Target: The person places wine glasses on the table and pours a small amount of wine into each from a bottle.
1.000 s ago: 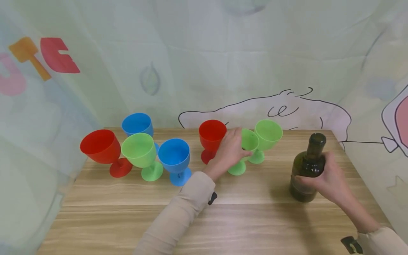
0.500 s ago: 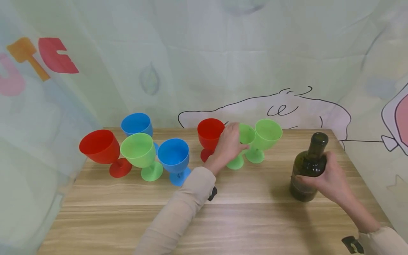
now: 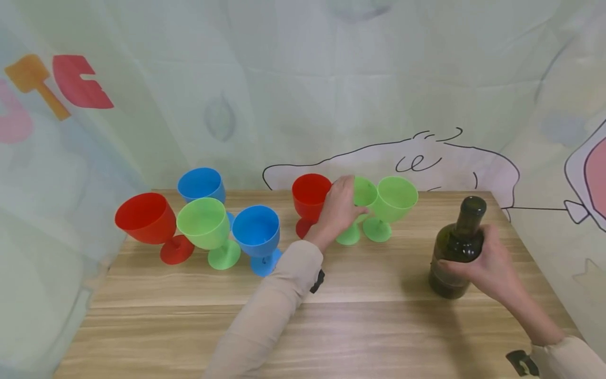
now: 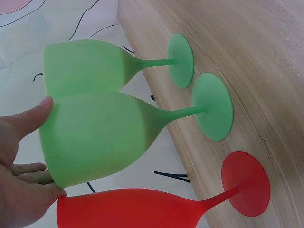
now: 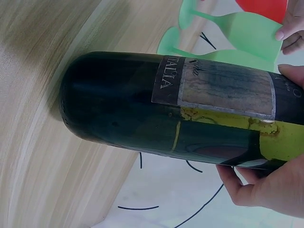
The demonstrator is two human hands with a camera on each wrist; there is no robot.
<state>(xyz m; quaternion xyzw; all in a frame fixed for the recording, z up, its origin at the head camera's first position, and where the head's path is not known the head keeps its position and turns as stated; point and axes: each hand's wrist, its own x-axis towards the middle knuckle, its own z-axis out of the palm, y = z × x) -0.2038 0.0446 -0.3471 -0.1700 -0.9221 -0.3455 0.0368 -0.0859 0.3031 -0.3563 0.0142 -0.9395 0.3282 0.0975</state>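
Holding green goblet (image 4: 95, 137)—left fingers (image 4: 49, 192); bottle (image 5: 118, 99)—right fingers (image 5: 232, 186).

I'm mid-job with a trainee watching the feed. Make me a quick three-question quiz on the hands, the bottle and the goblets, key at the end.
1. Multiple choice: what does the right hand hold?
A) a blue goblet
B) the dark bottle
C) nothing

2. True or false: the left hand pinches a green goblet, with a red goblet on one side of it and a second green goblet on the other.

3. Count: how many blue goblets show in the head view?

Key: 1. B; 2. True; 3. Two.
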